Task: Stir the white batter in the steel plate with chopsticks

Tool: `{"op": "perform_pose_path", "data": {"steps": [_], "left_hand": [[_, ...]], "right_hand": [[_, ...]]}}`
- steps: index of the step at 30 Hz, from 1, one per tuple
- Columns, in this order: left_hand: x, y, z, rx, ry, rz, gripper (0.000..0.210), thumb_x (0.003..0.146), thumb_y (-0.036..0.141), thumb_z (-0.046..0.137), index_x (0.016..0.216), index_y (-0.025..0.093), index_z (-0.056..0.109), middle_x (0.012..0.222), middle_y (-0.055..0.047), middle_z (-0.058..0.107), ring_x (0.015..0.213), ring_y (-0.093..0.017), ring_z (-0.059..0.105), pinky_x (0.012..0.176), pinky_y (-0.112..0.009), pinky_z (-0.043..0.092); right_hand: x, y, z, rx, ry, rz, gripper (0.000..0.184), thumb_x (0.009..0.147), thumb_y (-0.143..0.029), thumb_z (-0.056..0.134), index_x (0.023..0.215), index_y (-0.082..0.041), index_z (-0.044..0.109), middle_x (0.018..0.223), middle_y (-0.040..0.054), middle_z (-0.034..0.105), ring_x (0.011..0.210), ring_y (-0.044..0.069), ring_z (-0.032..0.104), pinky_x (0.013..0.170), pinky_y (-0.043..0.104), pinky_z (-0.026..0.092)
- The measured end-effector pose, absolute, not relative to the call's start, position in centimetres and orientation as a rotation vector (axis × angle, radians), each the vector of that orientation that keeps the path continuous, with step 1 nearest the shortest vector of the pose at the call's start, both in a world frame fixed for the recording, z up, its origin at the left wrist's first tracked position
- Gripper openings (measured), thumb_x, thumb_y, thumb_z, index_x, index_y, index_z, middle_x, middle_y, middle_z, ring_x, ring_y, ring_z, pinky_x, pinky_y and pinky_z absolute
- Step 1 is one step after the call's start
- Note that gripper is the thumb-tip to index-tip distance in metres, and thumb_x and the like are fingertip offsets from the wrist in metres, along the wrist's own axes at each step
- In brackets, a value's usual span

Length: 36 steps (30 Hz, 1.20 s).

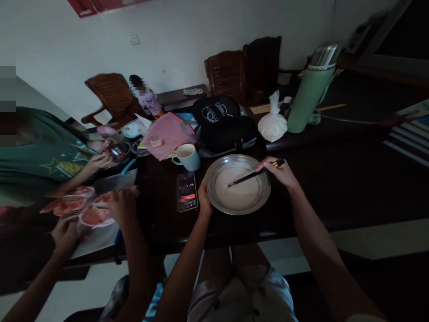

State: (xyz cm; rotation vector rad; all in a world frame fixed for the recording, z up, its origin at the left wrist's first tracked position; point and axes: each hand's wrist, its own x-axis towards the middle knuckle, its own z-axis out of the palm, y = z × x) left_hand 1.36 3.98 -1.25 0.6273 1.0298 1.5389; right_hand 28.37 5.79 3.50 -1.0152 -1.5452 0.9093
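A wide metal bowl (264,190) stands on the dark table in front of me, with a pale, milky liquid (231,197) inside. My left hand (205,196) is wrapped around the bowl's left side, gripping its rim. Dark chopsticks (250,176) are pinched in my right hand (280,172) over the bowl's right edge. Their tips reach the liquid near the middle and carry a little white stuff. Just left of the bowl lie a lit phone (188,192) and, behind it, a light blue mug (188,158).
At left, another person's hands (122,205) handle raw meat (95,215) on a sheet; a person in green (36,152) holds a small metal bowl (119,151). Behind stand a black case (221,129), a tied bag of white powder (272,125) and a green thermos (310,98). A child (148,100) is farther back.
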Motion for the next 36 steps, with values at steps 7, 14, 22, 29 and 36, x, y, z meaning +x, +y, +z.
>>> {"op": "perform_pose_path", "data": {"steps": [7, 14, 22, 29, 36], "left_hand": [[1.6, 3.9, -0.6, 0.601, 1.05, 1.552, 0.039, 0.069, 0.049, 0.065, 0.091, 0.019, 0.072, 0.096, -0.002, 0.074, 0.101, -0.022, 0.064, 0.093, -0.033, 0.047], [1.7, 3.8, -0.4, 0.571, 1.005, 1.525, 0.036, 0.069, 0.048, 0.064, 0.088, 0.019, 0.071, 0.092, -0.003, 0.074, 0.104, -0.025, 0.063, 0.095, -0.035, 0.046], [1.6, 3.8, -0.6, 0.601, 1.004, 1.525, 0.039, 0.072, 0.047, 0.062, 0.098, 0.019, 0.071, 0.101, -0.003, 0.073, 0.109, -0.024, 0.061, 0.098, -0.036, 0.044], [1.5, 3.8, -0.5, 0.648, 1.029, 1.552, 0.036, 0.071, 0.048, 0.064, 0.092, 0.019, 0.072, 0.099, -0.003, 0.073, 0.11, -0.025, 0.061, 0.1, -0.036, 0.043], [1.4, 3.9, -0.9, 0.666, 1.047, 1.573, 0.04, 0.072, 0.046, 0.063, 0.101, 0.02, 0.071, 0.108, -0.002, 0.071, 0.113, -0.023, 0.059, 0.103, -0.035, 0.04]], "right_hand": [[29.9, 6.0, 3.2, -1.071, -1.313, 0.86, 0.036, 0.084, -0.053, 0.057, 0.073, -0.022, 0.07, 0.06, 0.002, 0.071, 0.061, 0.019, 0.067, 0.07, 0.032, 0.051], [28.9, 5.8, 3.9, -1.008, -1.627, 0.912, 0.037, 0.083, -0.054, 0.058, 0.073, -0.022, 0.073, 0.081, 0.0045, 0.075, 0.082, 0.021, 0.068, 0.08, 0.033, 0.05], [29.6, 5.6, 3.8, -1.063, -1.383, 0.938, 0.038, 0.083, -0.055, 0.057, 0.071, -0.021, 0.07, 0.061, 0.0029, 0.071, 0.064, 0.02, 0.068, 0.07, 0.033, 0.052], [28.2, 5.7, 4.2, -1.011, -1.583, 0.854, 0.036, 0.084, -0.052, 0.058, 0.071, -0.022, 0.072, 0.081, 0.0041, 0.074, 0.081, 0.02, 0.068, 0.078, 0.032, 0.05], [30.2, 5.8, 3.5, -1.08, -1.333, 0.867, 0.037, 0.083, -0.054, 0.058, 0.069, -0.021, 0.069, 0.058, 0.0021, 0.07, 0.059, 0.019, 0.067, 0.067, 0.032, 0.051]]}}
